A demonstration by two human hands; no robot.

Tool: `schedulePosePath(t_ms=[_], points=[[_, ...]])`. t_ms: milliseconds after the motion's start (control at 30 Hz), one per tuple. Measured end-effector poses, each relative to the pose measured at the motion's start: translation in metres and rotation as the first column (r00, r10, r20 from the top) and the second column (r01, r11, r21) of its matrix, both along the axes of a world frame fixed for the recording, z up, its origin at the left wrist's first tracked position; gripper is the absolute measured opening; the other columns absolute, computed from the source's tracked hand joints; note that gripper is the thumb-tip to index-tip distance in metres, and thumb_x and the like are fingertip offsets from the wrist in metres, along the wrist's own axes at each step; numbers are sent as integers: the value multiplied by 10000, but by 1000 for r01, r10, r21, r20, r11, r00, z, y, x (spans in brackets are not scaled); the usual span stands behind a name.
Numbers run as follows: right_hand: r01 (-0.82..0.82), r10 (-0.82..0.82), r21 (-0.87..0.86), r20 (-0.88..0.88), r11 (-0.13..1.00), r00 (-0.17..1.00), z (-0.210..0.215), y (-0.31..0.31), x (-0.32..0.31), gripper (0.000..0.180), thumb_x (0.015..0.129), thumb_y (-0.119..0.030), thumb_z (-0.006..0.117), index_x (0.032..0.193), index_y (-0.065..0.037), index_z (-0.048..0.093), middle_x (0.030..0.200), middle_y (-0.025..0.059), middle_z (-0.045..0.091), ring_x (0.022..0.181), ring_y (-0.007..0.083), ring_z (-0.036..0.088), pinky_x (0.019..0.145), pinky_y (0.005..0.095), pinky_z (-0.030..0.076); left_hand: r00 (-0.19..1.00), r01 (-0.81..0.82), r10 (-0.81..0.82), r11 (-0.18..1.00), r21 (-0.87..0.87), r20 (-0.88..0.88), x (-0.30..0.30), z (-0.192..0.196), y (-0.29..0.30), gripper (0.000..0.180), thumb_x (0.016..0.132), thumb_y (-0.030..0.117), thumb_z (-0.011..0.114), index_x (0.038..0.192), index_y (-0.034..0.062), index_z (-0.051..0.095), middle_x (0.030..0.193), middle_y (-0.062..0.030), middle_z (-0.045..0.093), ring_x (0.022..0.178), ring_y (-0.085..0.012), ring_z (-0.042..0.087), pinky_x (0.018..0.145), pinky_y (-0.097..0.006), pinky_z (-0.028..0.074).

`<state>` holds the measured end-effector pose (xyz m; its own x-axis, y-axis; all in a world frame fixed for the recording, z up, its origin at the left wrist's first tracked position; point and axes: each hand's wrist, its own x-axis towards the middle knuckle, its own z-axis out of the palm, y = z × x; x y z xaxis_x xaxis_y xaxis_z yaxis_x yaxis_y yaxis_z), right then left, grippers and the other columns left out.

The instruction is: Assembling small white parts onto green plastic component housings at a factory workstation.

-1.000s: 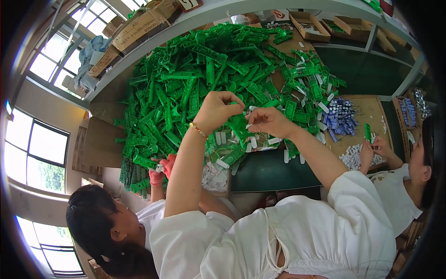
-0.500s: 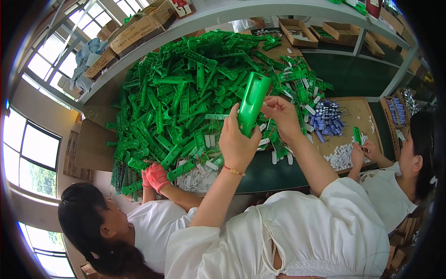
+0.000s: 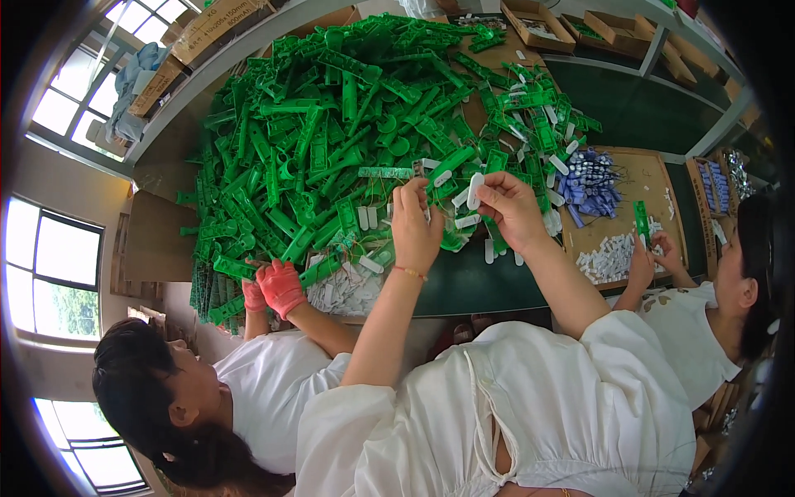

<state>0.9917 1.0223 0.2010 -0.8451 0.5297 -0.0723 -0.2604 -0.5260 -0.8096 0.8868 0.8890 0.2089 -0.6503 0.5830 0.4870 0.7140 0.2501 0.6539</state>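
My right hand (image 3: 513,214) is closed on a white oval plastic piece (image 3: 474,191), pinched between thumb and fingers above the front of the table. To its left, my left hand (image 3: 414,228) is raised with its fingers bent together. At their tips shows a small greyish part (image 3: 418,169); whether they grip it is hard to make out. Just beyond both hands lies a green plastic housing (image 3: 454,162) with a white oval piece by it. A big heap of green plastic housings (image 3: 331,124) spreads behind and to the left. Several white pieces (image 3: 368,218) lie around my hands.
At left, a co-worker's red-gloved hands (image 3: 280,288) are at the heap's edge. At right, another person's hands (image 3: 650,258) hold a green part by a board (image 3: 654,178) bearing blue-wrapped cylinders (image 3: 590,186) and small white parts (image 3: 611,258). Cardboard trays (image 3: 537,26) stand at the back.
The green housing has left my left hand, which has dropped slightly and turned. My right hand now holds a white oval piece. The view has shifted a little.
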Motion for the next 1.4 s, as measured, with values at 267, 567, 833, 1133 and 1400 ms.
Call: schedulePosePath(t_ms=[267,567,833,1133,1400], points=[[-152,75,150,421,977,904,-159,-66,46,101,780,-64,641,840,-21,572,777,13,599,686,72,548,644,214,447,1000,11,-15,873,-488,-5,34,-162,-51,552,658,185,726,1143,106,475,1320,-97,319,1130,-336,377,891,-427,353],[-277,130,230,503,933,854,-205,-81,75,100,774,-45,636,828,-3,564,729,23,598,646,71,539,599,215,442,973,-176,219,913,-369,77,63,-196,-43,207,752,135,615,947,112,548,1257,-116,391,734,-271,585,565,-370,488],[-670,580,-7,506,742,638,-189,-112,86,115,748,-64,672,812,-5,597,763,29,605,704,99,550,662,230,440,911,-177,270,939,-296,311,48,-204,-51,100,749,131,609,825,67,598,700,-59,597,528,-200,569,494,-302,449],[-466,485,-280,1,840,874,-90,-66,31,81,758,-12,646,806,-7,581,843,52,600,759,118,568,707,248,454,719,-222,-115,896,384,685,5,-38,-32,281,859,113,543,1117,11,495,1059,-81,535,997,-138,487,849,-250,380],[-322,315,-131,-72,938,946,-28,-46,7,125,784,-66,647,873,-37,565,895,31,592,836,113,552,771,258,435,837,81,-50,996,-33,545,52,-3,-41,890,644,103,708,1356,38,178,1133,-161,511,983,-253,562,809,-319,460]])
